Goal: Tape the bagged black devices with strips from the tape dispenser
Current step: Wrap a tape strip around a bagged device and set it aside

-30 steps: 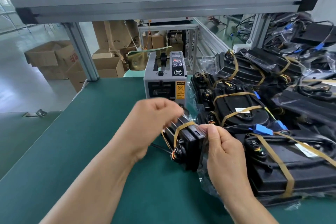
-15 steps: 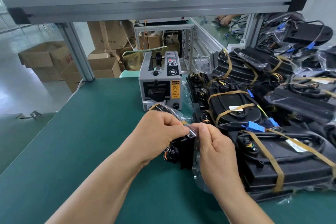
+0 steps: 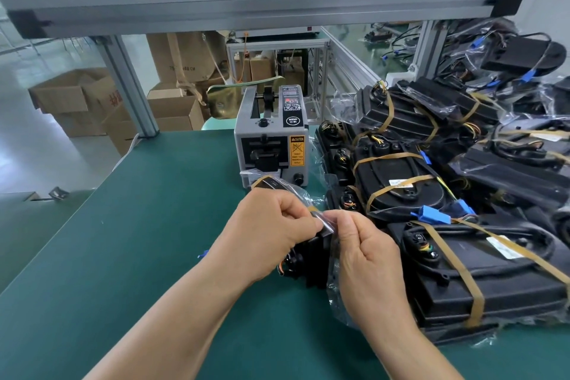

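Observation:
A bagged black device (image 3: pixel 308 262) stands on edge on the green table (image 3: pixel 138 256), in a clear plastic bag. My left hand (image 3: pixel 271 234) grips its top from the left. My right hand (image 3: pixel 367 259) pinches the clear bag film at the top, thumb to thumb with the left. A tan tape strip curves over the device's far end (image 3: pixel 265 180). The grey tape dispenser (image 3: pixel 271 145) stands just behind it. To the right lies a pile of bagged black devices (image 3: pixel 481 274) bound with tan tape.
An aluminium frame bar (image 3: pixel 262 3) runs overhead, with a post (image 3: pixel 129 86) at the table's far left corner. Cardboard boxes (image 3: pixel 80 102) stand on the floor beyond. More bagged devices with blue connectors (image 3: pixel 431 216) fill the right side.
My hands came together over the device's top, the left sliding right to meet the right. The device stands lower and closer to the table, and the view has shifted a little.

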`<action>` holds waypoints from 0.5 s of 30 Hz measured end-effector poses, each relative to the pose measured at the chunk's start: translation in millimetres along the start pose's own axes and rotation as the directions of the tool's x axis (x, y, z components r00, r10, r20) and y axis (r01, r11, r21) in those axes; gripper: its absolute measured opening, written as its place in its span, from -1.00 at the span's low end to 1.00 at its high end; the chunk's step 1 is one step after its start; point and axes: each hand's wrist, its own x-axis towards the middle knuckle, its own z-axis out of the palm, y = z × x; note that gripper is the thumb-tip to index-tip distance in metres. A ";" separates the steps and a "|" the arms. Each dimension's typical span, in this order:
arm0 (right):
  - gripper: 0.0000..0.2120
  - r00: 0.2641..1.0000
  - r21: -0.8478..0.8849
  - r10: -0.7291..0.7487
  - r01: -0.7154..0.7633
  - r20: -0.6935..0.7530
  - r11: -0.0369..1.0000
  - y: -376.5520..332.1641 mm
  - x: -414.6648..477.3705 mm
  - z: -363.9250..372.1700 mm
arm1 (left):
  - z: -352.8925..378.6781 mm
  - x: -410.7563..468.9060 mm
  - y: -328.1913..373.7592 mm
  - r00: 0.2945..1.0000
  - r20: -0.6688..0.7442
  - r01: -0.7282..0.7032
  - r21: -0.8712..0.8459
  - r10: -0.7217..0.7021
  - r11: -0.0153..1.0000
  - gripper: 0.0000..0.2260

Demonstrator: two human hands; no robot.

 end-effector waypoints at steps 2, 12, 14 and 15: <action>-0.68 1.000 0.008 0.009 -0.009 0.001 1.000 0.3 -0.2 -0.7 | 2.9 -1.1 -3.3 0.999 -0.044 0.011 -0.030 -0.013 0.999 -0.81; -0.71 1.000 -0.020 0.017 -0.016 0.016 1.000 0.5 -0.1 -1.4 | 10.3 -1.5 -10.2 0.984 -0.168 0.047 -0.088 -0.061 0.995 -0.85; -0.73 1.000 -0.026 0.016 -0.016 0.012 1.000 0.0 0.4 -1.7 | 9.5 -1.9 -10.1 0.990 -0.134 0.022 -0.073 -0.032 0.997 -0.77; -0.73 1.000 -0.024 0.018 -0.018 0.010 1.000 -0.1 0.7 -1.9 | 9.0 -2.6 -10.1 0.993 -0.115 0.006 -0.068 -0.014 0.998 -0.71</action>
